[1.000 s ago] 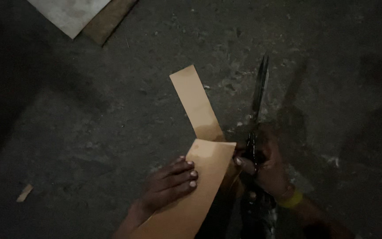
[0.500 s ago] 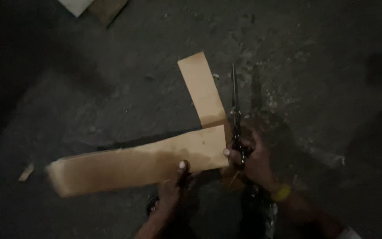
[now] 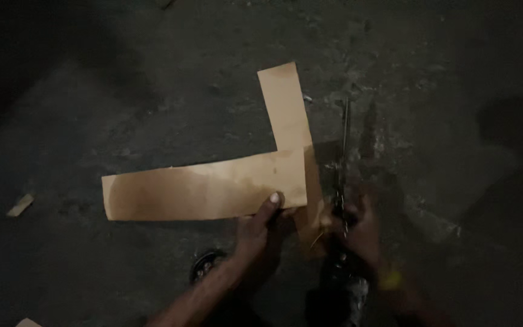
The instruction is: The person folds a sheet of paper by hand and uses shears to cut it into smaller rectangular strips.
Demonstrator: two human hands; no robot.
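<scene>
Shifted rightward: L-shaped tan cardboard strip [image 3: 213, 191], left hand [image 3: 261, 233] fingers pinching its edge, right hand [image 3: 361, 233] gripping long dark shears [image 3: 341, 163]; steadier if kept flat.

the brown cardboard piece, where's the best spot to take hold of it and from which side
Likely the near long edge of the L-shaped cardboard piece, close to its inner corner, coming from the person's side. It lies flat on the dark floor, so only an edge offers a grip. The left hand already pinches there; the right hand and scissors crowd the right edge.
</scene>
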